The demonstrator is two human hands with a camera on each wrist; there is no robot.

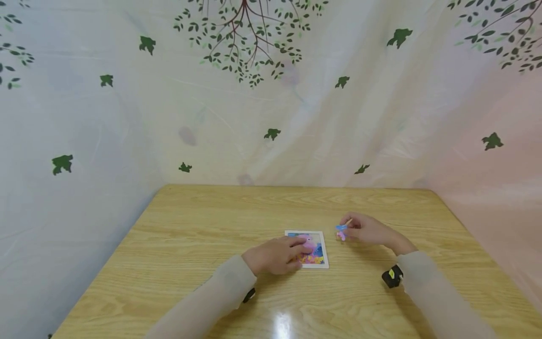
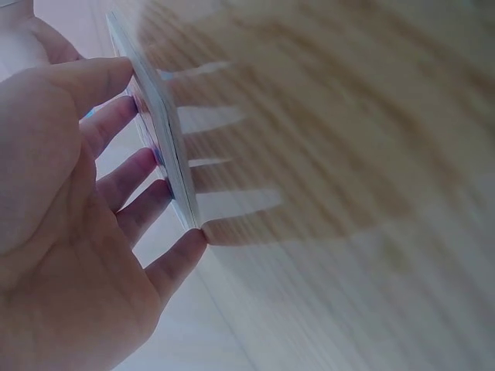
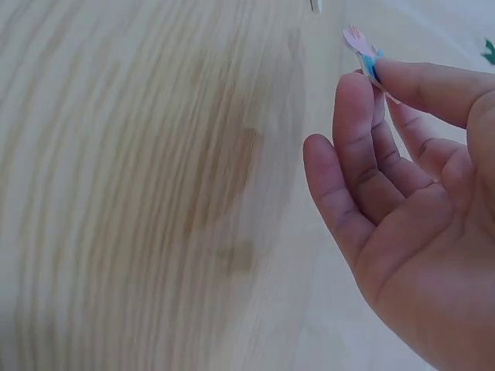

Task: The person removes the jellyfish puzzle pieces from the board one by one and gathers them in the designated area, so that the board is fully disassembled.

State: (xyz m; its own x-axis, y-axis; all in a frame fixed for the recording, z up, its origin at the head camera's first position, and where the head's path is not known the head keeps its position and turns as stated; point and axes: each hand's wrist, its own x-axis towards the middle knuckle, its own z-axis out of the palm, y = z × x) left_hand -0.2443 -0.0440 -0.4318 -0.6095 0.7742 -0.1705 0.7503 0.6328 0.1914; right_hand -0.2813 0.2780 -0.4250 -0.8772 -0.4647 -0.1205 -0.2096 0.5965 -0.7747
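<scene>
A small, flat picture puzzle [image 1: 325, 252] with a white frame lies on the table, showing a pink cartoon figure over bright flowers. My left hand [image 1: 277, 255] rests on its left side, fingers spread and covering part of the picture. Seen from the left wrist, the fingertips touch the top and near edge of the thin board [image 2: 166, 124]. To the right of the frame, my right hand [image 1: 368, 230] pinches a small pink and blue puzzle piece [image 1: 341, 231] between thumb and fingers. From the right wrist, this thin piece [image 3: 360, 48] sticks out beyond the fingertips, held above the table.
The wooden table [image 1: 190, 212] spreads out around both hands. Behind it hangs a pale curtain [image 1: 228, 127] printed with leaves and branches, which also comes down along both sides. Dark wrist devices [image 1: 392, 276] sit at the sleeve cuffs.
</scene>
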